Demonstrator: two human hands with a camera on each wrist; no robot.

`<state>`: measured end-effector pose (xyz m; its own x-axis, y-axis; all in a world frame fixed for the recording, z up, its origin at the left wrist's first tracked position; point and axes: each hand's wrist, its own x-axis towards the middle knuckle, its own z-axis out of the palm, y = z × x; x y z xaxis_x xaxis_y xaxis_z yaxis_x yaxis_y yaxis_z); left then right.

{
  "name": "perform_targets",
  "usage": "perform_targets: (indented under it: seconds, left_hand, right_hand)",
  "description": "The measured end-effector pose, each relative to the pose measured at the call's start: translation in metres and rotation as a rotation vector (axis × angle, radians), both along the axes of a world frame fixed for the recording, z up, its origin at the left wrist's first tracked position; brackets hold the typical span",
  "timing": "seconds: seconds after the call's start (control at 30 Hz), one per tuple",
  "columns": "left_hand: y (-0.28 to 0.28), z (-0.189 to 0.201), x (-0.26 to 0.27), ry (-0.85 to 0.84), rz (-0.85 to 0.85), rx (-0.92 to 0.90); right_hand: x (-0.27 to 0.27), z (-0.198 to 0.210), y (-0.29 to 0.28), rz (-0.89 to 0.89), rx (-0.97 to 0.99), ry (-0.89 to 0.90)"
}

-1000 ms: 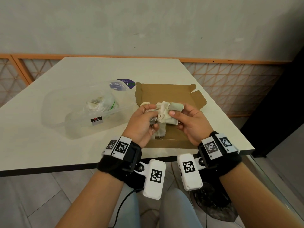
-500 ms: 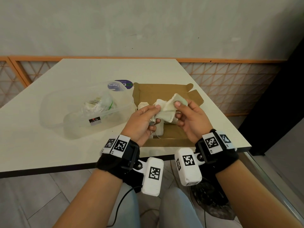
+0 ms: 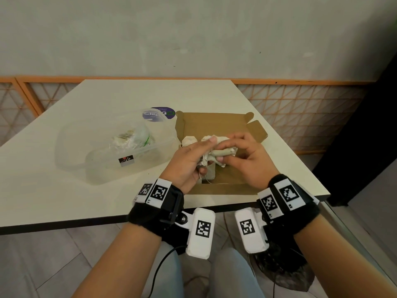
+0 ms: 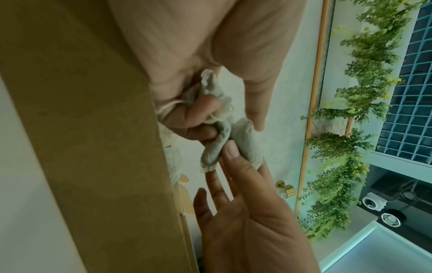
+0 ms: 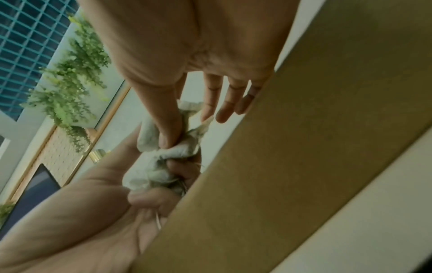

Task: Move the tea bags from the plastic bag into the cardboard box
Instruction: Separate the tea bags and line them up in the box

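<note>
Plastic bag (image 3: 131, 139): clear, crumpled, lying in a clear plastic tub (image 3: 71, 151) on the left of the table (image 3: 64, 190); a few pale tea bags show through the film, count not readable. Left hand (image 3: 189, 162): fingers curled round 1 end of a bunch of tea bags (image 3: 217, 150), with thin strings trailing under the palm. The bunch is held just above the open cardboard box (image 3: 214, 123), not yet set down; at least 1 more tea bag (image 3: 189, 140) already lies inside, by the left wall. Right hand (image 3: 245, 155): thumb and forefinger pinch the other end of the bunch, remaining fingers loosely spread, as the wrist views show. Handling, judged: the bags look very light, soft and limp, paper-skinned, so they crush and tear easily and offer no stiff edge. The strings seem tangled together, so pulling 1 bag probably drags its neighbours. Best hold is a gentle pinch on the filled body of each bag, not on the string or the crimped edge, with the other hand steadying the rest while they are teased apart over the box. Box: brown, lid flap folded back, near the right front corner of the table.
</note>
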<state>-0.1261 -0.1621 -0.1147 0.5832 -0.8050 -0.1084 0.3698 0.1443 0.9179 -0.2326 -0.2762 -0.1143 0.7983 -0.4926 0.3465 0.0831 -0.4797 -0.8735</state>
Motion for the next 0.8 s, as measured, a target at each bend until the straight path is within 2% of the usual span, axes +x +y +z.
perform_targets:
  seconds: [0.07,0.13,0.2,0.27,0.4,0.53,0.67,0.8]
  left_hand:
    - [-0.001,-0.001,-0.001,-0.016,0.01,0.016]
    - [-0.001,-0.001,-0.001,0.013,0.029,0.004]
    - [-0.001,-0.001,0.0,0.029,0.049,-0.011]
    - [-0.001,-0.002,-0.001,0.007,0.051,-0.018]
    - [-0.001,-0.003,-0.002,-0.024,0.021,-0.036]
    - [-0.001,-0.004,-0.001,0.011,0.045,-0.046]
    - [0.0,-0.004,0.0,0.017,0.065,-0.044]
    - [-0.001,-0.003,0.0,0.023,0.076,-0.045]
  right_hand:
    - [-0.003,0.002,-0.002,0.02,-0.041,0.065]
    - [-0.007,0.006,-0.002,0.03,-0.024,0.058]
    - [-0.01,0.015,-0.003,0.016,0.1,0.001]
    - [-0.009,0.021,-0.008,-0.029,0.202,0.019]
    - [0.0,0.029,-0.016,-0.006,0.055,0.208]
    - [0.005,0.035,-0.024,-0.038,-0.03,0.247]
    - [0.003,0.041,-0.04,-0.145,-0.095,0.338]
    - [-0.004,0.051,-0.049,-0.125,-0.137,0.372]
